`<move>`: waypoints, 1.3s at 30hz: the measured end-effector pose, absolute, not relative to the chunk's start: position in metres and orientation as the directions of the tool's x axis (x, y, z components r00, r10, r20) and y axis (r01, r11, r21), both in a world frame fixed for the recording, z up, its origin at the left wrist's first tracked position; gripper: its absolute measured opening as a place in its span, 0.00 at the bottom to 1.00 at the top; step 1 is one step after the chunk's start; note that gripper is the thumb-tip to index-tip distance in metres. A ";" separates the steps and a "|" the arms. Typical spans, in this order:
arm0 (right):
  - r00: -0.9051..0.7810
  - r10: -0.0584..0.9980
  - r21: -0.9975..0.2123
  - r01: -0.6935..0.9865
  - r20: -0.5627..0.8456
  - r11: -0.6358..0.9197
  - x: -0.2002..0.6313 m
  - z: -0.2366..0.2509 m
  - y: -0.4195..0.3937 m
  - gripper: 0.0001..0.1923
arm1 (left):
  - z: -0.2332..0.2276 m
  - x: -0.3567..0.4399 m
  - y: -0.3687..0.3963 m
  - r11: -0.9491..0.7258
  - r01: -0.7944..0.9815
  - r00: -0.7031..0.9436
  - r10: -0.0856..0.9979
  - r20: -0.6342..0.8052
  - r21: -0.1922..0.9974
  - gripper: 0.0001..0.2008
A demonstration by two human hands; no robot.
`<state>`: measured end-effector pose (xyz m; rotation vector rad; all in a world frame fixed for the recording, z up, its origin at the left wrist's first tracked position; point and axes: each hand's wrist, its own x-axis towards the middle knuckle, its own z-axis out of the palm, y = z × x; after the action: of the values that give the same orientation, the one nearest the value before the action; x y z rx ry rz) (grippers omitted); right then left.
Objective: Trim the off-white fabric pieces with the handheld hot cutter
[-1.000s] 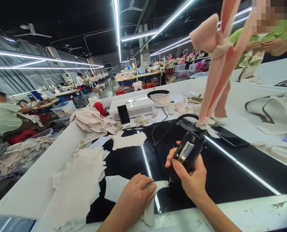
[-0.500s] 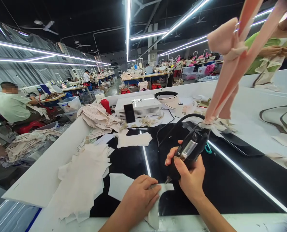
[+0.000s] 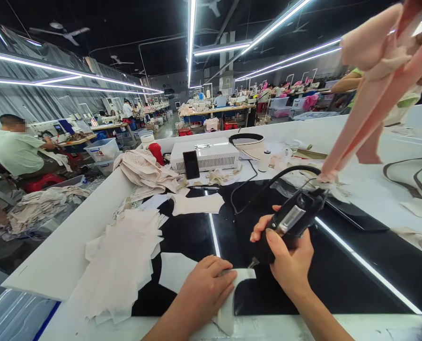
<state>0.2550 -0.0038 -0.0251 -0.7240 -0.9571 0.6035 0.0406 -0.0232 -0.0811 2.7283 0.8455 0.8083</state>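
The left hand point(image 3: 209, 284) is lying flat, pressing a pale cut piece point(image 3: 177, 271) onto the black board point(image 3: 268, 300); the right hand point(image 3: 291, 260) is gripping a black handheld tool point(image 3: 305, 203), its tip point(image 3: 254, 262) pointing beside the piece's edge. The tool is probably handling stiff and weighty — best held round its body — the piece light and soft, needing flat fingers. Pink straps point(image 3: 360, 118) are hanging beyond.

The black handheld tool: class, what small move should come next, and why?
Probably guide the black handheld tool slightly along the pale piece: the right hand holds the tool, its tip close to the piece's right end, while the left hand rests on the piece.
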 end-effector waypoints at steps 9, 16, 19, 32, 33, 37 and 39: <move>0.446 0.742 -0.777 -0.147 0.500 0.612 0.253 -0.025 -0.003 0.16 | -0.082 0.040 -0.022 -0.821 0.477 0.685 0.571 0.453 0.313 0.12; 0.408 0.778 -0.778 -0.215 0.479 0.591 0.248 -0.027 -0.016 0.18 | -0.082 0.040 -0.022 -0.824 0.477 0.691 0.567 0.448 0.307 0.12; 0.397 0.776 -0.775 -0.211 0.489 0.596 0.245 -0.029 -0.017 0.18 | -0.082 0.040 -0.022 -0.823 0.472 0.694 0.568 0.441 0.317 0.12; 0.452 0.750 -0.774 -0.179 0.484 0.607 0.253 -0.028 -0.017 0.19 | -0.082 0.039 -0.022 -0.827 0.472 0.693 0.563 0.451 0.306 0.12; 0.449 0.750 -0.775 -0.177 0.485 0.607 0.254 -0.029 -0.017 0.19 | -0.082 0.039 -0.021 -0.828 0.472 0.693 0.561 0.453 0.302 0.12; 0.448 0.750 -0.782 -0.159 0.487 0.603 0.253 -0.031 -0.016 0.18 | -0.082 0.038 -0.021 -0.833 0.468 0.699 0.554 0.452 0.295 0.12; 0.451 0.750 -0.788 -0.148 0.484 0.597 0.253 -0.030 -0.016 0.17 | -0.079 0.038 -0.022 -0.833 0.476 0.699 0.553 0.453 0.282 0.12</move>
<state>0.2527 -0.0162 -0.0303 -0.7431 -0.9462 0.6232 0.0384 -0.0219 -0.0787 2.7625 0.8417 0.8071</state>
